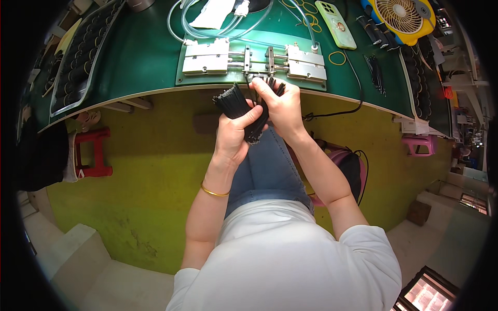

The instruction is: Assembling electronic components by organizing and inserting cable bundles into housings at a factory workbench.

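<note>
My left hand is wrapped round a thick bundle of thin black wires, its thumb across them and their pale cut ends showing at the upper left and below. Close beside it, my right hand is closed, thumb against fingers, on black wires at the bundle's upper right. How many it pinches is hidden by the fingers. Both hands are at the table's front edge, just before a fixture with two silver blocks, the left block and the right block. Rods run from the blocks to two small upright jaws in the middle.
Clear air hoses loop behind the fixture on the green table. At the right lie a phone, a yellow fan and loose black wires. A tray of black bundles stands at left. A red stool is below.
</note>
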Available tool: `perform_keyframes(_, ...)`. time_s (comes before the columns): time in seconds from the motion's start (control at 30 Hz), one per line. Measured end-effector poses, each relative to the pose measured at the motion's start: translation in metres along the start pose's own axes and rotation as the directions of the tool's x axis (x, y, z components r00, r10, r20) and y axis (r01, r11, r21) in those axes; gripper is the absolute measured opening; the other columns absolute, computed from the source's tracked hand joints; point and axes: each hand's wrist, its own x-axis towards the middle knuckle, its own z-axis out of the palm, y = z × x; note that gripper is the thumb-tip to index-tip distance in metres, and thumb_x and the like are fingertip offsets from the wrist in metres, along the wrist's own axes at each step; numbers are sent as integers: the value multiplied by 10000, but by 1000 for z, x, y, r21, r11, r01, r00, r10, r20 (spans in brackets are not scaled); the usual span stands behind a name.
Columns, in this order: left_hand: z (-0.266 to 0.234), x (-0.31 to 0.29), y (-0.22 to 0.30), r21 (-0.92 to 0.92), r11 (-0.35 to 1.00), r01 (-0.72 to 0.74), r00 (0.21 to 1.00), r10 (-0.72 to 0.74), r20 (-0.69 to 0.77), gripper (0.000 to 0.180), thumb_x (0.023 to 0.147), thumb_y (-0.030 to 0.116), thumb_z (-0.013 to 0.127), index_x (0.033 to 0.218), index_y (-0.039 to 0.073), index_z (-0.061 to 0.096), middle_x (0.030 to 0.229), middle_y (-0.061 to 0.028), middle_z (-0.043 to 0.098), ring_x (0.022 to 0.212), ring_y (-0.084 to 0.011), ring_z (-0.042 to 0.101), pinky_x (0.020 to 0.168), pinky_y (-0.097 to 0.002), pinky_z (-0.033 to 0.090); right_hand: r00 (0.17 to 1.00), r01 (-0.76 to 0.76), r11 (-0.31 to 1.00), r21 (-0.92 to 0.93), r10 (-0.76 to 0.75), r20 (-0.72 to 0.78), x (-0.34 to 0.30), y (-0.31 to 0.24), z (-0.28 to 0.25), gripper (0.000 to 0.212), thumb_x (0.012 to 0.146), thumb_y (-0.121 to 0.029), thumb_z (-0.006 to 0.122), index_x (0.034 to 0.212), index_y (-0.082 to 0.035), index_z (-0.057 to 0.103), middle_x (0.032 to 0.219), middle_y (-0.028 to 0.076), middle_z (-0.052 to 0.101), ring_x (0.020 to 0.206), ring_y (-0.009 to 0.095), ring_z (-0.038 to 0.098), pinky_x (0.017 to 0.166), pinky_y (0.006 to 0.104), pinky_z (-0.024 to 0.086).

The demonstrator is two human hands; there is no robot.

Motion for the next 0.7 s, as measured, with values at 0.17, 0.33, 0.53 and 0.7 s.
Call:
perform_keyframes(0.17, 3, -2, -1, 36, 999, -7, 999, 8, -42, 116, 760, 20, 630, 841, 16, 546, 764, -81, 592, 650, -163, 600, 561, -271, 520, 998, 16, 998, -55, -19, -60, -1, 0, 1, 159, 810, -136, 586, 756, 3, 641, 549, -39, 485, 480, 22, 410, 420, 191, 330)
perform_keyframes(0.33, 4, 0, -1, 56, 998, -23, 999, 25, -44, 117, 753, 15, 636, 830, 14, 547, 760, -82, 593, 646, -163, 601, 559, -270, 520, 996, 2, 996, -94, -10, -90, 1, 1, 0, 163, 801, -137, 587, 741, 3, 645, 540, -44, 484, 475, 19, 408, 426, 195, 311)
perform_keyframes(0.53, 5, 2, -2, 53, 998, -32, 999, 34, -36, 117, 751, 8, 636, 827, 8, 547, 750, -86, 594, 635, -165, 600, 559, -268, 517, 996, 18, 996, -83, -25, -81, 4, 3, -1, 165, 793, -136, 592, 722, 3, 644, 538, -37, 491, 476, 21, 413, 430, 193, 315)
perform_keyframes(0.7, 5, 3, -1, 63, 998, -21, 999, 24, -49, 117, 750, 5, 635, 826, 6, 546, 746, -89, 593, 629, -165, 598, 561, -269, 515, 996, 23, 996, -88, -31, -85, 5, 2, 0, 167, 790, -131, 592, 704, 4, 641, 536, -33, 496, 477, 22, 418, 431, 191, 315)
